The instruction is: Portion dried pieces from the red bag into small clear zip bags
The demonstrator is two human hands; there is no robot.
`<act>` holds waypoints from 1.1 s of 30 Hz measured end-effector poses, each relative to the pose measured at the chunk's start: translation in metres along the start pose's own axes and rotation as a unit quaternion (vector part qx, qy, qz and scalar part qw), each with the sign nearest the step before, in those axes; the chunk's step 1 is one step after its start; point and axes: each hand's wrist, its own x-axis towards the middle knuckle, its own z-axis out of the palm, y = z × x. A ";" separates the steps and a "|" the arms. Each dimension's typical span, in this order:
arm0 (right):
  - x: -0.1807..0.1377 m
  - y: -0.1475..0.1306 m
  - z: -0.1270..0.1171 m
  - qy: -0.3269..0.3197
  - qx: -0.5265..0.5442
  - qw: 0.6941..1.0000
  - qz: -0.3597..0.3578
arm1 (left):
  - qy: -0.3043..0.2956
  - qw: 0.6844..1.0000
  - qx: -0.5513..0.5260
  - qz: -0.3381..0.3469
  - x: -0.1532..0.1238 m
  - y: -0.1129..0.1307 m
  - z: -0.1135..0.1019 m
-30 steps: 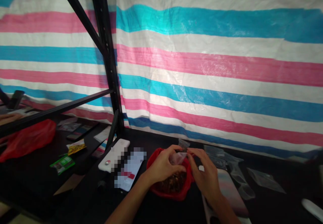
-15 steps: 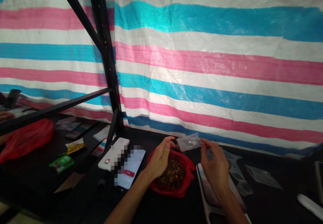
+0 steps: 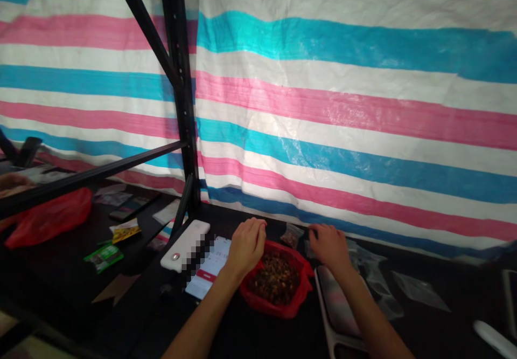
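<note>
A red plastic bag (image 3: pixel 301 294) lies open on the black table and is filled with brown dried bits (image 3: pixel 274 281). My left hand (image 3: pixel 246 244) rests with curled fingers on its back left rim. My right hand (image 3: pixel 329 246) lies flat just behind its right side, fingertips on the table beside a small clear packet (image 3: pixel 291 235) of brown bits. That packet lies loose between the two hands, and neither hand holds it.
A striped tarp (image 3: pixel 343 105) hangs right behind the table. A black rack post (image 3: pixel 181 105) stands at left. A white device (image 3: pixel 183 246) and a phone (image 3: pixel 205 273) lie left of the bag, a glossy flat slab (image 3: pixel 339 305) under my right forearm, empty clear bags (image 3: pixel 420 290) at right.
Both hands held the small clear packet above the red bag. It now lies on the table behind the bag, and both hands have come down and let go.
</note>
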 end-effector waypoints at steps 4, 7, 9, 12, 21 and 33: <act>0.045 -0.019 0.017 -0.066 0.037 0.997 -0.015 | -0.008 0.999 0.006 0.038 -0.002 0.005 -0.002; 0.058 -0.020 0.026 -0.094 0.091 0.991 -0.011 | -0.016 0.999 0.001 0.052 -0.003 0.008 -0.003; 0.056 -0.018 0.027 -0.089 0.142 0.986 -0.008 | -0.022 0.998 -0.007 0.051 -0.002 0.010 -0.004; 0.042 -0.014 0.021 -0.054 0.242 0.969 -0.013 | -0.038 0.998 -0.039 0.035 -0.002 0.013 -0.004; -0.036 -0.036 0.031 0.019 0.519 0.852 -0.062 | -0.173 0.935 -0.282 -0.127 -0.007 0.020 0.015; -0.049 -0.039 0.030 0.008 0.590 0.804 -0.070 | -0.210 0.897 -0.350 -0.169 -0.006 0.015 0.021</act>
